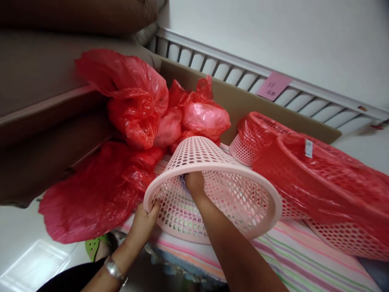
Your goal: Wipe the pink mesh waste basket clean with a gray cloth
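A pale pink perforated plastic basket [226,165] lies tipped on its side, its mouth toward me. My left hand [148,217] is closed around the left part of its rim, with a silver bracelet on the wrist. Through the opening my right hand [195,181] reaches deep inside, its fingers closed on a small piece of blue-grey patterned cloth [183,181]. The basket rests on a striped cloth [288,247]. Fingertips of the right hand are partly hidden.
Red plastic bags [206,115] are heaped behind and left of the basket, one sagging bag [97,202] over the edge. More pink baskets [334,239] in red plastic stand at right. Behind are a white railing [221,71] and a pink note [274,86]. A green clog [92,246] shows below.
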